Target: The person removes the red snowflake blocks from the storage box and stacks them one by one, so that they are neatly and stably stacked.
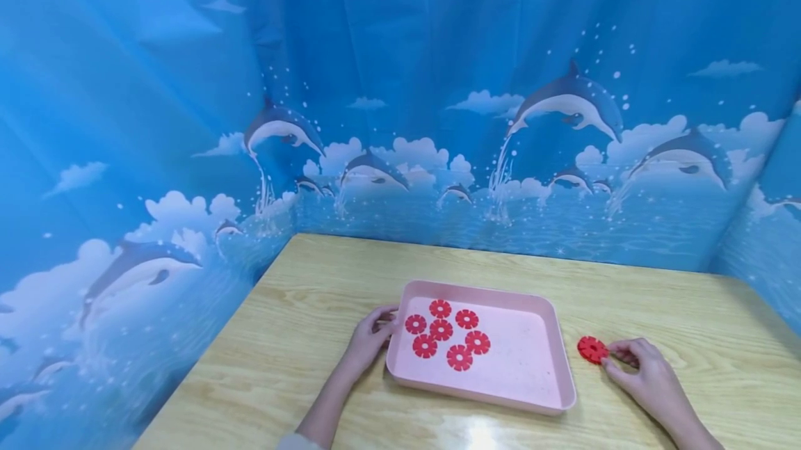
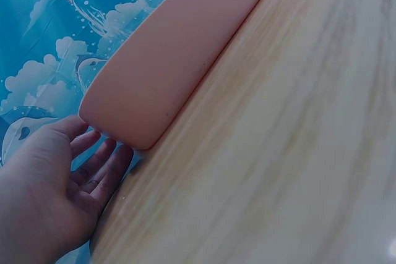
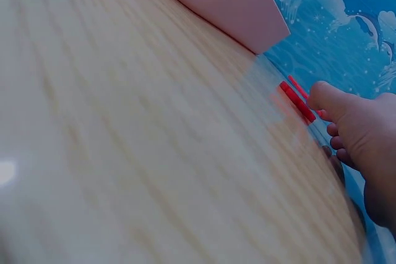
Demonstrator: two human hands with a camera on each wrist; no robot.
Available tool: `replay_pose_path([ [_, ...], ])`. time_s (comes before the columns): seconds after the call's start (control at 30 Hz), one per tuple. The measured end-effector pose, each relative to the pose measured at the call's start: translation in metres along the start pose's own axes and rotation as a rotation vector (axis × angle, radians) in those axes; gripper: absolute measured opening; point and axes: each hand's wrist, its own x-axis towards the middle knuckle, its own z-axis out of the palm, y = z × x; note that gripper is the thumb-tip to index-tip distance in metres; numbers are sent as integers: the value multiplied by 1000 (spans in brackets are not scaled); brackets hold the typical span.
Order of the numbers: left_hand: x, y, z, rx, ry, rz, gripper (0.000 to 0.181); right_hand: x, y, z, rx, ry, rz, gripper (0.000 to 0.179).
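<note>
A shallow pink tray [image 1: 526, 352] lies on the table with several red notched plastic discs [image 1: 459, 357] flat in its left half. At the tray's left end, my left hand [image 1: 365, 346] rests its fingertips [image 2: 124, 156] against the outer wall. To the right of the tray, my right hand [image 1: 651, 380] pinches a red notched disc [image 3: 297, 86] between thumb and fingers, tilted up at one edge. Below it, more red disc [image 3: 296, 100] lies on the table; how many are stacked there I cannot tell. The palm of the right hand is hidden in the head view.
The wood-grain table [image 1: 338, 276] extends around the tray on all sides. A blue curtain printed with dolphins [image 1: 400, 213] hangs behind the table and along its left and right sides. Light glares off the tabletop near the front edge.
</note>
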Motion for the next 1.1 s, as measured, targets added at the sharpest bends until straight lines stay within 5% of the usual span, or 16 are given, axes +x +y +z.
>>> replay_pose_path([
  [0.17,-5,13,2,21,2,-4,33,0,0,0,-3,10,-7,27],
  [1.1,-4,11,1,-1,-3,-12,33,-1,0,1,2,21,-19,26],
])
